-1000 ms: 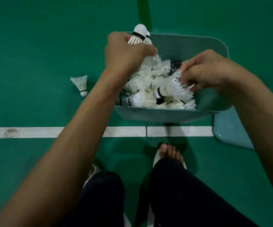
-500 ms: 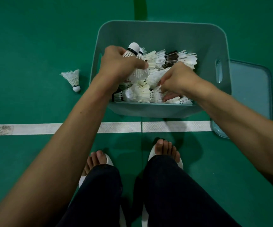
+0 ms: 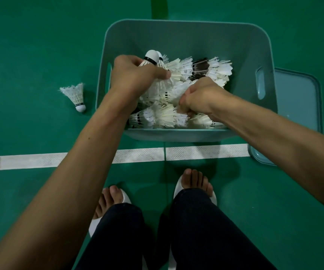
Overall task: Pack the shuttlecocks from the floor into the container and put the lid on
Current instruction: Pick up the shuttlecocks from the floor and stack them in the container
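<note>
A grey-green plastic container [image 3: 186, 34] stands on the green floor in front of me, with several white shuttlecocks [image 3: 178, 78] heaped inside. My left hand [image 3: 136, 75] is inside the container at its left side and grips a stack of shuttlecocks [image 3: 151, 59] whose cork ends poke up past my fingers. Near the front wall, my right hand [image 3: 200, 96] is curled round feathers in the heap. One loose shuttlecock [image 3: 75, 95] lies on the floor left of the container. The lid [image 3: 301, 102] lies flat on the floor to the right, partly behind the container.
A white court line [image 3: 137, 155] crosses the floor just in front of the container. My two feet in white sandals [image 3: 194, 189] stand behind the line, below my dark trousers. Green floor stretches on all sides.
The view has tilted so the whole container shows. Both hands have sunk lower into the container, and my right hand has moved left and curled tighter into the heap.
</note>
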`<state>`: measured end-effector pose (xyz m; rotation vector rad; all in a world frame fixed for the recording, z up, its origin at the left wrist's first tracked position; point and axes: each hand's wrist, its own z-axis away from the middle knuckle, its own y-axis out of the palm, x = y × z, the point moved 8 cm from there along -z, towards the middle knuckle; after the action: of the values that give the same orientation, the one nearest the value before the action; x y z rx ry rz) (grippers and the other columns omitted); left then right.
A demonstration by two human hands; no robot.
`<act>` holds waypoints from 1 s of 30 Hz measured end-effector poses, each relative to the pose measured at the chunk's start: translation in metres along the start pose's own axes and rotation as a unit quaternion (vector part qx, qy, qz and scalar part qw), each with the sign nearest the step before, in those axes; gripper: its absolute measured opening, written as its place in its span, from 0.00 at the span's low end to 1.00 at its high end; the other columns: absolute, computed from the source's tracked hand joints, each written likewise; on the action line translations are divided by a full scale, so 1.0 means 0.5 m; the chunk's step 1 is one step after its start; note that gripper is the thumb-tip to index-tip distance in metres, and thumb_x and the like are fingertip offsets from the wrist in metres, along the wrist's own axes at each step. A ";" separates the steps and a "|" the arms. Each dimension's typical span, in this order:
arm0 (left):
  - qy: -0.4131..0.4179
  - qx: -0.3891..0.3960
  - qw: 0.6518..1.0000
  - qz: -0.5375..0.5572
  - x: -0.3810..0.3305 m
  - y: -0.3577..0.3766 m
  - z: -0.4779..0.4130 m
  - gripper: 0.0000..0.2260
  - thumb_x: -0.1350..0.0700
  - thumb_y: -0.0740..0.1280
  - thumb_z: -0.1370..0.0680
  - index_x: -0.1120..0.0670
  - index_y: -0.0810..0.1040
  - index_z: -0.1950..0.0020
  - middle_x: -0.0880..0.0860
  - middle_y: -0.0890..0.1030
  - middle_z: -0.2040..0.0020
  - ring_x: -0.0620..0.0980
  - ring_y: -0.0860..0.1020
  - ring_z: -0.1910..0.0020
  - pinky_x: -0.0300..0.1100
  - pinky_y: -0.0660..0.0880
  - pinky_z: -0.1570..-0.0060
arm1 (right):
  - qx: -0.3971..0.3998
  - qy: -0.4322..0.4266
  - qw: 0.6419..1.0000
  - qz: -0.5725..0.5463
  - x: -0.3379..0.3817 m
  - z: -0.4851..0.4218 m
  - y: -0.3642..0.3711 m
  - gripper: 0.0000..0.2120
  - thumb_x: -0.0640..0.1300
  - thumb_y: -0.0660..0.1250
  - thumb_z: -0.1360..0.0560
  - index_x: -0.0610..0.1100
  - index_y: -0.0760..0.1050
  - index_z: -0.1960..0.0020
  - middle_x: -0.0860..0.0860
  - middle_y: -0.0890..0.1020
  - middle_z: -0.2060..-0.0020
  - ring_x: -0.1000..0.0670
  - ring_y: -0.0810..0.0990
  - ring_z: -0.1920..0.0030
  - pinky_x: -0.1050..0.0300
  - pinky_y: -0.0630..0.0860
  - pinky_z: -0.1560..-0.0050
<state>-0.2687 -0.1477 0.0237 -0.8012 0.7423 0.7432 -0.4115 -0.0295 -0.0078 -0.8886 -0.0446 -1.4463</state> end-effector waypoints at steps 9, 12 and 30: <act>-0.020 0.038 0.998 0.049 -0.003 0.015 0.003 0.23 0.53 0.84 0.36 0.59 0.82 0.46 0.55 0.87 0.50 0.54 0.86 0.51 0.51 0.82 0.47 | 0.031 -0.023 0.998 0.039 0.026 0.052 -0.043 0.06 0.30 0.77 0.30 0.35 0.82 0.55 0.42 0.86 0.57 0.47 0.88 0.62 0.51 0.86 0.55; -0.018 0.043 0.994 0.101 -0.005 0.021 0.008 0.25 0.55 0.84 0.35 0.56 0.80 0.42 0.53 0.86 0.48 0.51 0.86 0.52 0.49 0.84 0.49 | -0.044 -0.026 0.997 -0.062 0.024 0.078 -0.121 0.09 0.30 0.78 0.31 0.35 0.81 0.53 0.40 0.86 0.60 0.47 0.86 0.67 0.57 0.85 0.62; -0.012 0.045 0.991 0.128 -0.012 0.031 0.028 0.10 0.50 0.62 0.15 0.56 0.77 0.49 0.51 0.83 0.60 0.45 0.82 0.70 0.39 0.80 0.66 | -0.191 -0.108 0.974 0.061 -0.040 0.103 -0.210 0.08 0.40 0.78 0.31 0.46 0.83 0.67 0.57 0.82 0.77 0.61 0.75 0.79 0.61 0.76 0.64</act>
<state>-0.2803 -0.1302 0.0299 -0.6198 0.8605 0.9410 -0.4810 0.0284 0.0688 -1.3392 0.1270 -1.2571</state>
